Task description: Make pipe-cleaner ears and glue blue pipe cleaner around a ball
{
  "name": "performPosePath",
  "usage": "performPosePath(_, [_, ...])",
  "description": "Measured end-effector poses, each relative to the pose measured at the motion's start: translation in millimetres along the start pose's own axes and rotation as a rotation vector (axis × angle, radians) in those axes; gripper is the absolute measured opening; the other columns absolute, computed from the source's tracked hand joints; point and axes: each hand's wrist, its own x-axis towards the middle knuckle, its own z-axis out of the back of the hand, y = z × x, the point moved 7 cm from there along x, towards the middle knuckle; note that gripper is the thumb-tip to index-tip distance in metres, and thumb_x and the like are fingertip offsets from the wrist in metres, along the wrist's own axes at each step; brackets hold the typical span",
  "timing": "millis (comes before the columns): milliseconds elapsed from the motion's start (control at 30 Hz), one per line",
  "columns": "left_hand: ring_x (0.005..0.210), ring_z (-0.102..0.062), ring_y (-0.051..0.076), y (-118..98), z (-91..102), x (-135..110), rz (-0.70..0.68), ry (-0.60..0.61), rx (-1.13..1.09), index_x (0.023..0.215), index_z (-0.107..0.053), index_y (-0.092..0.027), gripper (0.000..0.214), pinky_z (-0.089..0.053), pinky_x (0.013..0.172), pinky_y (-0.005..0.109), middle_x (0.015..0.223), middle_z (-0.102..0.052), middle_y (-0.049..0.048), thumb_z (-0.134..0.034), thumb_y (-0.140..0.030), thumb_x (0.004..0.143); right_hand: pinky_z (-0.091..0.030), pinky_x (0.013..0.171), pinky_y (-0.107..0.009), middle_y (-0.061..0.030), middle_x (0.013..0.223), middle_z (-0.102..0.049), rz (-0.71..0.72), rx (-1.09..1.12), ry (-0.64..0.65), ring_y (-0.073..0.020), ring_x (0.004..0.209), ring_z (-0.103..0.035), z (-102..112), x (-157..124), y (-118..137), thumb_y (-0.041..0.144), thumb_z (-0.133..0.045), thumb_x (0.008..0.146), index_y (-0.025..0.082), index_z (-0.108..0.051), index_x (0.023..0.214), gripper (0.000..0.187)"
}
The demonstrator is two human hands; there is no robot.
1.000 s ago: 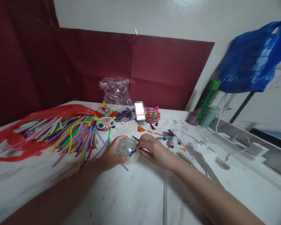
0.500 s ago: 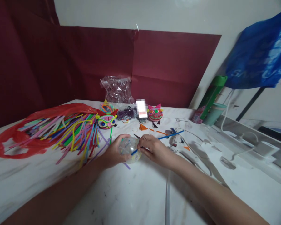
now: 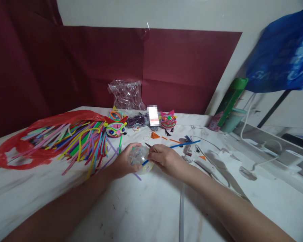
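Note:
My left hand (image 3: 125, 160) is wrapped round the left side of a clear plastic ball (image 3: 138, 155), with blue and yellow bits showing on it. My right hand (image 3: 164, 158) pinches a long blue pipe cleaner (image 3: 185, 144), whose near end lies against the ball's right side. A dark pointed tip (image 3: 147, 145) pokes out beyond the right fingers; the rest of that tool is hidden. Behind the hands sit two decorated lion-like heads, one with a green and pink face (image 3: 115, 128) and one pink (image 3: 168, 120).
At left, a red plastic bag (image 3: 22, 161) holds many coloured pipe cleaners (image 3: 80, 141). Clear crinkled wrap (image 3: 127, 95) stands at the back. Orange pieces (image 3: 155, 135) and small scissors (image 3: 197, 127) lie beyond the hands. White cables (image 3: 212, 143), a green cup (image 3: 233, 121) and a power adapter (image 3: 291, 159) are at right.
The hands stay almost in place on the ball and pipe cleaner. The view has shifted slightly, and the near end of the pipe cleaner lies a little differently against the ball.

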Motion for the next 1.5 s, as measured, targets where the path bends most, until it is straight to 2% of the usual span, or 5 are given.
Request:
performPosePath(433, [0.104,-0.057,0.026,2,1.7,2,-0.032,0.023,0.006,0.128,-0.039,-0.025,0.071,-0.047,0.084,0.036,0.117,-0.058,0.0073,-0.073,-0.027,0.066,-0.035,0.062,-0.026,-0.0063,0.084,-0.059,0.078,-0.148,0.052,-0.0159,0.069,-0.049,7,1,12,0.013,-0.039,0.094,0.017,-0.061,0.080,0.027])
performPosePath(733, [0.090,-0.057,0.021,-7,-4.8,2,0.038,-0.030,-0.022,0.120,-0.041,-0.024,0.064,-0.046,0.075,0.031,0.103,-0.056,0.0030,-0.072,-0.024,0.064,-0.036,0.064,-0.027,-0.0059,0.080,-0.059,0.102,-0.172,0.049,-0.0159,0.070,-0.050,5,1,16,0.013,-0.039,0.095,0.017,-0.060,0.078,0.027])
performPosePath(900, [0.092,-0.055,0.022,-9,-5.6,1,0.049,-0.052,-0.009,0.119,-0.041,-0.023,0.064,-0.046,0.076,0.031,0.105,-0.055,0.0042,-0.072,-0.024,0.062,-0.039,0.061,-0.025,-0.0042,0.077,-0.060,-0.069,-0.062,0.020,-0.0159,0.068,-0.054,7,1,5,0.016,-0.059,0.086,0.017,-0.059,0.085,0.001])
performPosePath(1100, [0.091,-0.056,0.021,-9,-5.7,1,0.049,-0.044,0.001,0.120,-0.041,-0.023,0.066,-0.046,0.075,0.031,0.109,-0.054,0.0050,-0.071,-0.027,0.062,-0.042,0.060,-0.022,-0.0007,0.076,-0.063,-0.371,0.249,0.032,-0.0125,0.065,-0.058,8,-2,-16,0.010,-0.064,0.078,0.018,-0.060,0.080,0.009])
performPosePath(1500, [0.097,-0.054,0.025,-7,-4.6,1,-0.010,-0.024,-0.002,0.122,-0.042,-0.022,0.068,-0.045,0.080,0.033,0.113,-0.054,0.0077,-0.072,-0.030,0.062,-0.044,0.066,-0.026,-0.0026,0.078,-0.064,-0.416,0.250,-0.006,-0.0155,0.071,-0.059,2,-3,-23,0.012,-0.067,0.075,0.018,-0.060,0.080,0.010])
